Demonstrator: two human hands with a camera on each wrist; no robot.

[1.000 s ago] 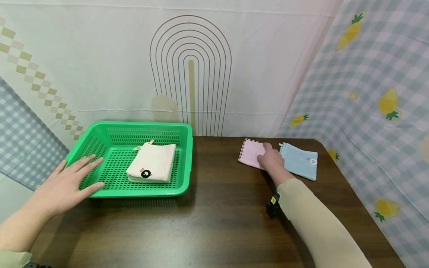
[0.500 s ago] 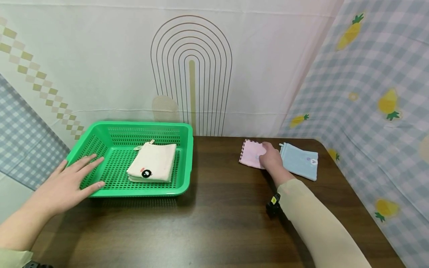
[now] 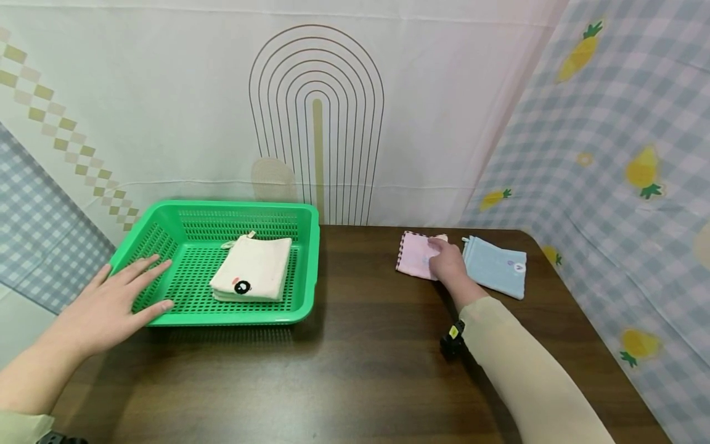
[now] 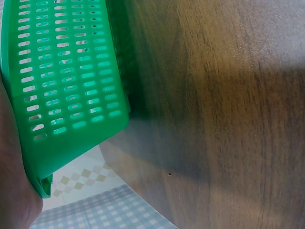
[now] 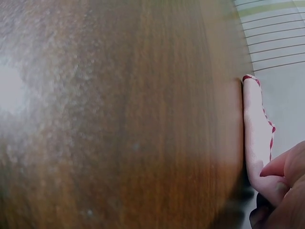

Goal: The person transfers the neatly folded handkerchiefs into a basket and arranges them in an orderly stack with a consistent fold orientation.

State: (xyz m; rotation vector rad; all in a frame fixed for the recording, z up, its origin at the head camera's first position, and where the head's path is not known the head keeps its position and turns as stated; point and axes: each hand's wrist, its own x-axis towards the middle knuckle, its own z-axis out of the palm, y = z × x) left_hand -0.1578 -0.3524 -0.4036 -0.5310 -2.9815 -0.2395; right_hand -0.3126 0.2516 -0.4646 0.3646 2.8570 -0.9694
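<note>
My left hand [image 3: 108,308], fingers spread and straight, rests over the near left rim of a green plastic basket [image 3: 233,319]. Inside the basket lies a folded cream towel [image 3: 257,259] with a black and white round patch. On the right, my right hand [image 3: 448,262] is at the right part of a small folded pink towel [image 3: 413,253] with a checked edge. In the right wrist view the thumb and fingers pinch the near end of the pink towel [image 5: 255,129]. Close beside that hand lies a folded light blue towel [image 3: 496,265] with a hanging loop.
The dark wooden table [image 3: 355,370] spans the front. A white patterned cloth [image 3: 444,111] hangs behind it, and a blue checked cloth [image 3: 610,216] with fruit prints hangs at the right. The basket's slotted side wall [image 4: 71,71] rises above the table.
The right hand's fingers shift slightly on the pink towel, and its far right corner now shows beyond them. The left hand, the basket and the other towels stay put.
</note>
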